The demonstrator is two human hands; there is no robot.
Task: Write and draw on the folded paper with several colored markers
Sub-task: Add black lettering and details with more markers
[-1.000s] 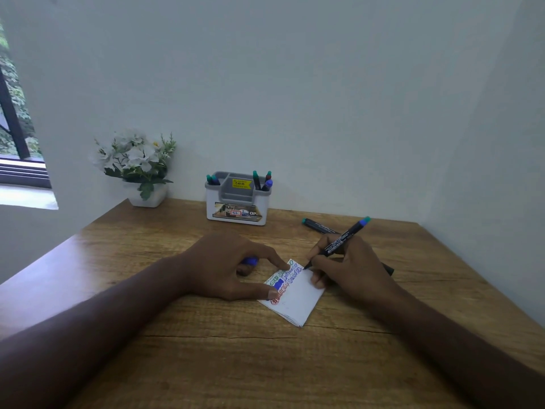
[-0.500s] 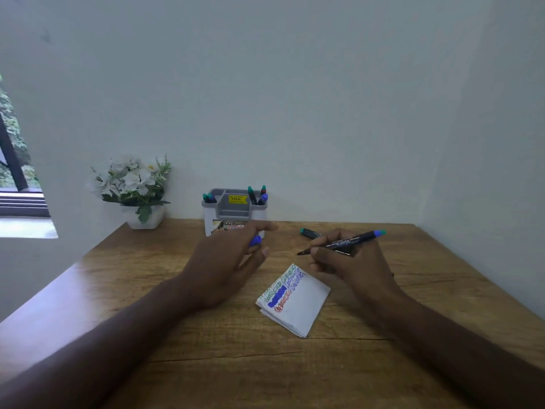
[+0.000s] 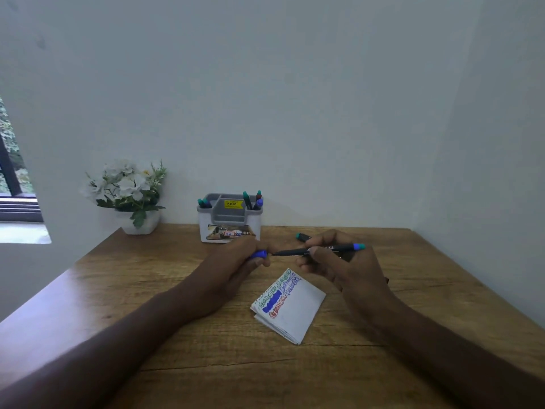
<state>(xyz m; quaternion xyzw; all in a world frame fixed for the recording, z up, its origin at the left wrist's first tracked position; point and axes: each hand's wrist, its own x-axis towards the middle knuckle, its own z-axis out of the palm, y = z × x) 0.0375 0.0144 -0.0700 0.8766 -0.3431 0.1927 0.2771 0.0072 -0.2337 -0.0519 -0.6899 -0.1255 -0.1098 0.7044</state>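
Nearest: wooden table (image 3: 177,364), both forearms reaching in from the near edge.

Folded paper (image 3: 290,305) lies flat on the table, centre-right, untouched by either hand. A second ago the left fingers pinned its left edge and the marker tip was on its far corner; now both hands are lifted clear and sit just beyond its far end. Green, blue and red scribbles cover the far-left part of its face; the near-right part is blank.

Left hand (image 3: 236,267): fingers curled round a blue cap (image 3: 259,254), its open end facing right. Half a second ago this hand was looser and further from the pen.

Right hand (image 3: 339,267): fingers and thumb pinch the black marker (image 3: 318,250) mid-barrel. The pen has swung from a slanted writing hold to nearly level, tip pointing left, almost at the cap; blue-green end sticks out to the right.

Reading: writing with this colour looks finished, and the capping step is in hand. Cap and tip look near but not yet joined. A colour swap probably follows.

Behind the right hand: another marker (image 3: 302,236) lies on the table, mostly hidden.

Far: pen holder (image 3: 230,228) with several markers standing in it, against the wall; flower pot (image 3: 140,224) to its left.
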